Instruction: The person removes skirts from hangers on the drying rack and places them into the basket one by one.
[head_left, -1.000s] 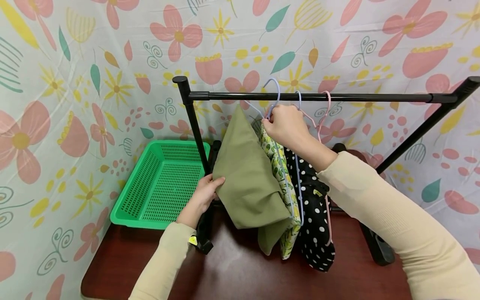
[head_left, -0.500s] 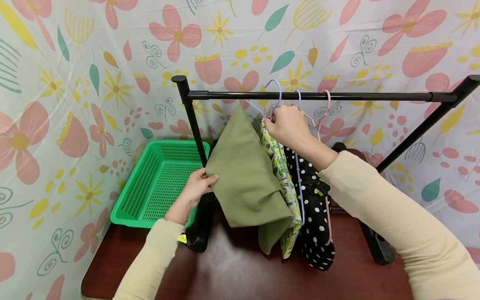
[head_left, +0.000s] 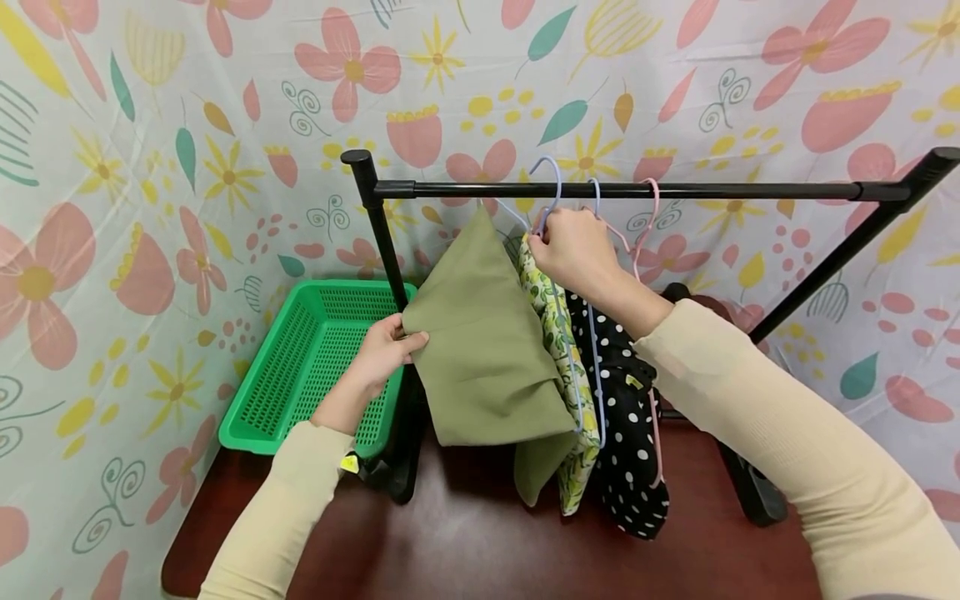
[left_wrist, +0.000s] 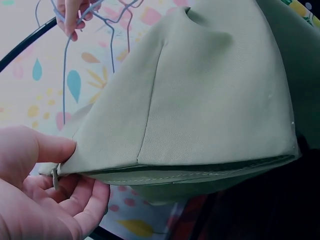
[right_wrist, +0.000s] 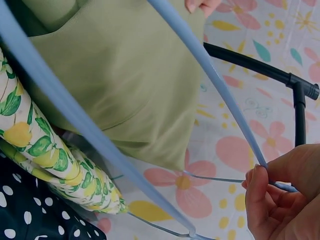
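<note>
the left hand (head_left: 378, 353) has drawn its pinched olive-green cloth garment (head_left: 483, 342) outward, seemingly spreading it beneath the left end of the black tubular rail (head_left: 465, 190); the right hand (head_left: 576, 247) pinches a slim pale-blue hanger (right_wrist: 217, 82).

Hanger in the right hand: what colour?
Light blue hanger, clearest in the right wrist view.

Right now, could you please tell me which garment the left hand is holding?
The plain olive garment, nearest the green basket; the lemon-print garment and black polka-dot garment are both patterned.
</note>
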